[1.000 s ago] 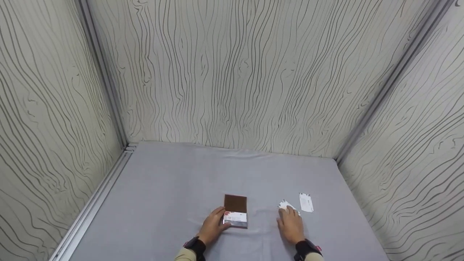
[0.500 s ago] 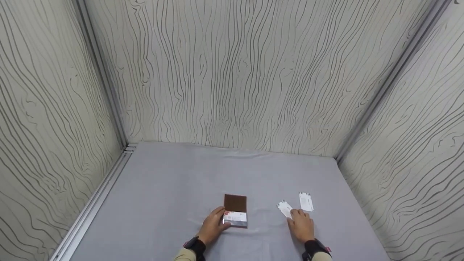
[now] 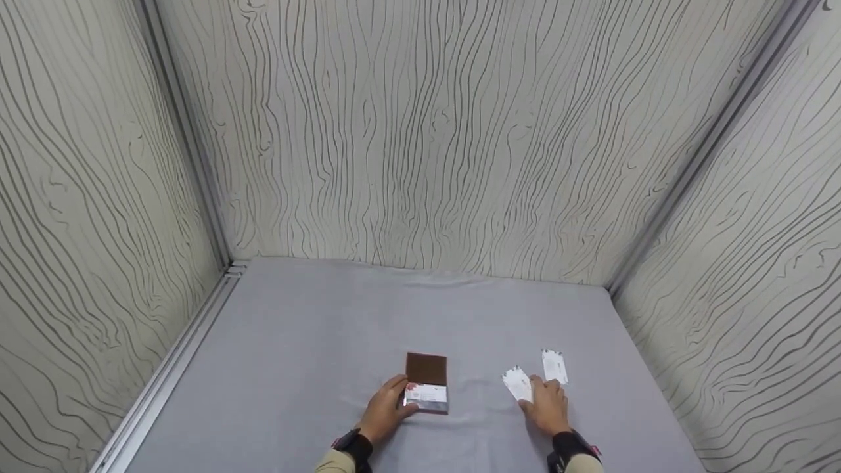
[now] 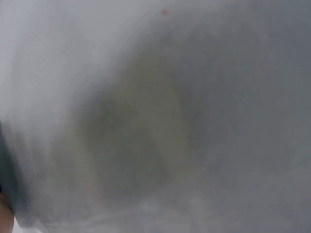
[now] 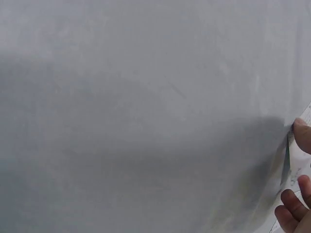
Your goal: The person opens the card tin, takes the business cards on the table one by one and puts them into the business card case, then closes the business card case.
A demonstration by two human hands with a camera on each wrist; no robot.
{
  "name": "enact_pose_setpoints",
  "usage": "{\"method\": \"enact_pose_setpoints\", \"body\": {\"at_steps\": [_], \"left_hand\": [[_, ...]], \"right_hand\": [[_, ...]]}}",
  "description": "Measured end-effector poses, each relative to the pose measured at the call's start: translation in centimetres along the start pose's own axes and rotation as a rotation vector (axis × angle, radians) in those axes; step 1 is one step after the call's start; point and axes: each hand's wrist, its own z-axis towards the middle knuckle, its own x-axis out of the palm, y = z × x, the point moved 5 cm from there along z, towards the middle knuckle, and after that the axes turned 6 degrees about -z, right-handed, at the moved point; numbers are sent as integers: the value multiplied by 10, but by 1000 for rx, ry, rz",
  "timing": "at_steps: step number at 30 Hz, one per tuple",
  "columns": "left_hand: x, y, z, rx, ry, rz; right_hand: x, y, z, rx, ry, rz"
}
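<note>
On the cloth in the head view lies a brown card holder (image 3: 427, 368), a white card with a red pattern (image 3: 430, 393) in its clear lower pocket. My left hand (image 3: 384, 410) grips its near left corner, fingers along the left side and thumb at the near edge. To the right, my right hand (image 3: 548, 407) pinches a white card (image 3: 516, 382) by its near right edge. The right wrist view shows the thumb (image 5: 302, 135) on this card's edge, which stands slightly off the cloth. The left wrist view shows little of the left hand.
Another white card (image 3: 554, 364) lies flat just beyond my right fingers. Grey cloth (image 3: 328, 315) covers the table. Wood-patterned walls (image 3: 420, 131) stand at the back and both sides, and a metal rail (image 3: 164, 387) runs along the left edge.
My right hand has slid right off the top of the nearer card to its edge, and now pinches it and tilts it slightly. My left hand and the card holder have stayed put.
</note>
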Motion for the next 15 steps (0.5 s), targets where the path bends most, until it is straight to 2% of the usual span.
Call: {"method": "enact_pose_setpoints", "body": {"at_steps": [9, 15], "left_hand": [[0, -1, -1, 10, -9, -11], [0, 0, -2, 28, -16, 6]], "right_hand": [[-7, 11, -4, -76, -121, 138], [-14, 27, -6, -195, -193, 139]]}}
